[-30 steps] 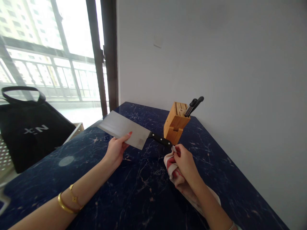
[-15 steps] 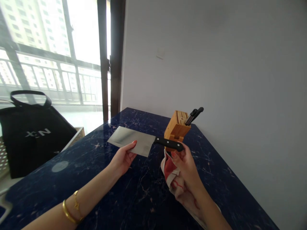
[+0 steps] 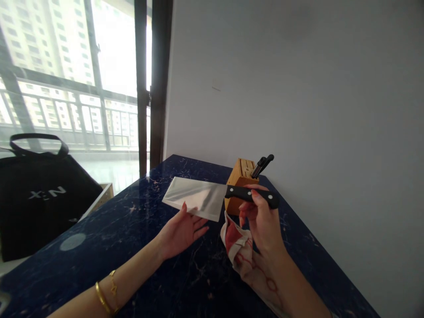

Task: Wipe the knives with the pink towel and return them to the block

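A wide steel cleaver with a black handle hangs level above the dark blue marble table. My right hand is closed round the handle with thumb and fingers, and a red and white cloth also hangs from that hand. My left hand is under the blade with fingers stretched flat, the thumb tip touching the blade's near edge. Just behind the handle stands a wooden knife block with two black handles sticking out of it.
A black tote bag stands at the table's left edge on a light crate. A glass door with a dark frame is at the back left. A grey wall runs along the right side.
My right hand has taken the cleaver's handle and lifted it to the right. My left hand let go its pinch on the blade and now lies open beneath it.
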A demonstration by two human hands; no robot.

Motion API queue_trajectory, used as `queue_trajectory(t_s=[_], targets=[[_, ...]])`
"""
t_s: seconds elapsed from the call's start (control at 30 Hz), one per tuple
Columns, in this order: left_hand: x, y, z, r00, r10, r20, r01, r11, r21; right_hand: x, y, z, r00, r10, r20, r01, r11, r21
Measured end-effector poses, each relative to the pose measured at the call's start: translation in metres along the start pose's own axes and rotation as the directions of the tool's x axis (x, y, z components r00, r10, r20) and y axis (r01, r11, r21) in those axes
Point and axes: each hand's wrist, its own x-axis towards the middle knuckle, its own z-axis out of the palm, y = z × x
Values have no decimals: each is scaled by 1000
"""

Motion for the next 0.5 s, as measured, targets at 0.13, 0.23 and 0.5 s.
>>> queue_trajectory(t_s=[0.13, 0.23, 0.5], targets=[[-5, -3, 5, 973, -147, 178, 108, 971, 212, 31, -54, -6, 971, -237, -7, 233, 959, -161], [-3, -6, 2, 986, -141, 91, 110, 951, 288, 58, -94, -11, 887, -461, -15, 434, 846, -311], [5, -9, -10, 993, -61, -99, 97, 908, 408, 100, -165, -14, 720, -690, 68, 634, 615, -469]])
